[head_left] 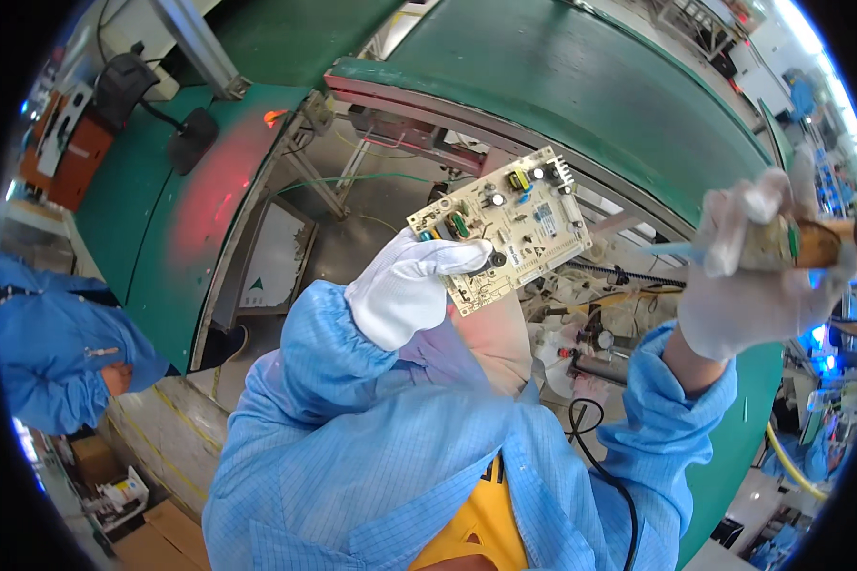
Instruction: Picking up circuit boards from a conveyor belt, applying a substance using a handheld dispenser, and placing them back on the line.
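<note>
My left hand (400,285), in a white glove, grips a cream circuit board (519,233) by its near left edge, thumb laid over the top. The board is tilted, its component side facing up, with capacitors, a yellow transformer and a pin row at the far right end. My right hand (757,276), also gloved, is raised at the right, away from the board. Its fingers are closed around a blurred beige and brown piece (781,246) with a bit of green, whose kind I cannot make out. A thin pale blue tip (671,249) sticks out toward the board.
A green conveyor belt (562,76) crosses behind the board. At the left stands a green-topped bench (152,209), with a person in a blue coat (57,343) beside it. Tubes and cables (600,305) lie below the board. A black cord (605,466) runs by my right sleeve.
</note>
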The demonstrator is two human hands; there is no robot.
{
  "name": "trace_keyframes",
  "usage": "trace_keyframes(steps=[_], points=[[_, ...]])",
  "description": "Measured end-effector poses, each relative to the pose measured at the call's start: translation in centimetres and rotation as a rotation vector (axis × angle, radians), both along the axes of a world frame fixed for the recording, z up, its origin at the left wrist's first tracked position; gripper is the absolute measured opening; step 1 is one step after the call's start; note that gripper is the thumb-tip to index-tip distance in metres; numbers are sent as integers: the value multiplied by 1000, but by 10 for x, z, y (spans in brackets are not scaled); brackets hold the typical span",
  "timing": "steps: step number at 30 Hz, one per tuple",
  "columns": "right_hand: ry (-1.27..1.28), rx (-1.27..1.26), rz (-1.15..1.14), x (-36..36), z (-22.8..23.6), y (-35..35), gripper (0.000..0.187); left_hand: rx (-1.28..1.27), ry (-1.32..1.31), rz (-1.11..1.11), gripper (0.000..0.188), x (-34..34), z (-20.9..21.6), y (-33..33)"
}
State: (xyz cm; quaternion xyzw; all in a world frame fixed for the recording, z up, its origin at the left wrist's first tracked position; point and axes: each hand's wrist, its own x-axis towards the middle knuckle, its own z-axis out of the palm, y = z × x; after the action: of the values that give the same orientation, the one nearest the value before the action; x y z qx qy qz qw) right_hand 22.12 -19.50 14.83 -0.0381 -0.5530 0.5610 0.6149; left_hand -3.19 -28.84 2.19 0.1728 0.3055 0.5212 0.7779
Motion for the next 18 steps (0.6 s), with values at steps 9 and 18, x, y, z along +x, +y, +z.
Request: trace_keyframes(steps=[9,18], points=[[-35,-115,81,44,-22,-9,73,255,285,60,37,-72,-11,35],[-957,-434,-787,117,-38,70,46,509,1100,763,31,-227,7,162]])
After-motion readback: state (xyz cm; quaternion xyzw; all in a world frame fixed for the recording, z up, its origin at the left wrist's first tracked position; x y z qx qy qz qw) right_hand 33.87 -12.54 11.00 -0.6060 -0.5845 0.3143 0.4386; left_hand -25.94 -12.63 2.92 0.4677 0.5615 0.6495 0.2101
